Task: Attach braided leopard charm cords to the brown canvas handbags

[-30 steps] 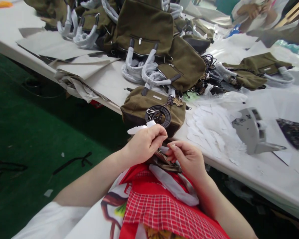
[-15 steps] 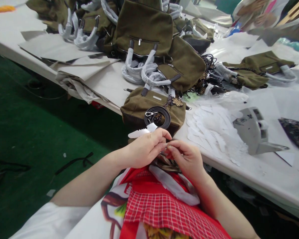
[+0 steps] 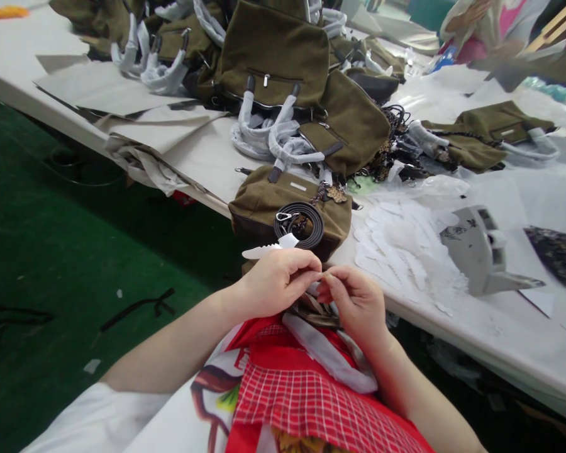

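My left hand [image 3: 280, 284] and my right hand [image 3: 356, 303] meet at the table's edge, thumbs and fingers pinched together with the tips touching. Whatever lies between the fingertips is too small to make out. A white strip with a toothed edge [image 3: 259, 252] sticks out beyond my left hand; its other end is hidden. Under my hands, at my lap, is a brown, shiny piece [image 3: 314, 309], with a handle in whitish wrapping [image 3: 327, 353] against my apron. Just beyond them sits an olive bag [image 3: 255, 201] with a coiled dark strap [image 3: 317, 223] on its front.
More olive bags [image 3: 273, 47] with wrapped handles are heaped behind. White toothed strips [image 3: 400, 251] lie in a pile on the right, beside a grey tape dispenser-like object [image 3: 474, 251]. Paper sheets [image 3: 122, 88] cover the left edge. Another person [image 3: 483, 28] is at the far right.
My fingertips have shifted slightly and stay pinched together. The left fingers have curled closer to the thumb. At the far right, the other person's hands have moved.
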Demonstrator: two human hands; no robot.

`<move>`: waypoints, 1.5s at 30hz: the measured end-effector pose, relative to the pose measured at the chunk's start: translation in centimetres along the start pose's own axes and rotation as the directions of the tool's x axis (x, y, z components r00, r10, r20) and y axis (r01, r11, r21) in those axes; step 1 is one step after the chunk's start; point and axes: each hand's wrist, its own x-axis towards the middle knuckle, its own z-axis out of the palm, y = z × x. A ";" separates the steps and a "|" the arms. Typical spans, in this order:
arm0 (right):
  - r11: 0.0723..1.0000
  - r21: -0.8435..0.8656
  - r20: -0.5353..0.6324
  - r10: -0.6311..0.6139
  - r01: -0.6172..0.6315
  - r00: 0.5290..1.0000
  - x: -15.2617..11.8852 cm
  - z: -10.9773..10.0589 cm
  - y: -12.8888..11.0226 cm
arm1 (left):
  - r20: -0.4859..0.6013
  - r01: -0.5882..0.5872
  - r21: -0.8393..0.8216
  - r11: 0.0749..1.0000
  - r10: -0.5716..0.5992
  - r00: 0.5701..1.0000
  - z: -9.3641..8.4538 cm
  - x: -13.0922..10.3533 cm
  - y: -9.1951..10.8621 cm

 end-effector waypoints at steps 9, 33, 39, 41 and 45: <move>0.987 -0.108 0.067 -0.108 0.115 0.992 0.2 -0.7 0.3 | 0.006 -0.016 -0.040 0.999 0.016 1.000 -0.4 -0.2 0.0; 0.816 -0.392 0.303 -0.320 0.424 0.897 2.4 -2.7 -1.0 | -0.005 -0.030 0.003 1.000 0.030 1.000 0.4 0.2 -0.2; 0.871 -0.441 0.400 -0.024 0.215 0.916 -0.3 -8.0 -0.1 | -0.585 0.262 0.462 0.847 0.069 0.808 -2.5 0.2 -2.4; 0.886 -0.429 0.517 0.083 0.174 0.852 -2.0 -9.3 1.2 | -0.622 0.367 0.513 0.776 0.041 0.782 -2.8 1.1 -3.7; 0.946 -0.320 0.551 0.230 -0.052 0.802 -4.4 -9.4 4.1 | -0.452 0.329 0.526 0.784 -0.070 0.889 -1.3 3.8 -5.5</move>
